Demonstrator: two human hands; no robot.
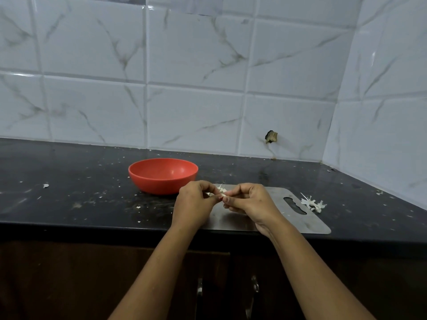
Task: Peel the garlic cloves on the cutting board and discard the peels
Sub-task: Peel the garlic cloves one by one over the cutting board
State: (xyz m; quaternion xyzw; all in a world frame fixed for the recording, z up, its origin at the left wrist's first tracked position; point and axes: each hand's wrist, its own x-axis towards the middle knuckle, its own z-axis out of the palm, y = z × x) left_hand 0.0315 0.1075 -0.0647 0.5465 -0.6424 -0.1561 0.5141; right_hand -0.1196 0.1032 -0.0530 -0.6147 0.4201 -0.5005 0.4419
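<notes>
My left hand [196, 199] and right hand [249, 200] both pinch one garlic clove [222, 194] just over the cutting board [277, 219]. Light, firm, likely slick; papery skin tears easily, so grab at the tip. Peels [313, 203] right of board, bowl [163, 175] behind.

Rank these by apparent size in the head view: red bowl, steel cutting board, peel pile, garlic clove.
1. steel cutting board, though partly covered
2. red bowl
3. peel pile
4. garlic clove, mostly hidden, so it is smallest only by what shows
</notes>
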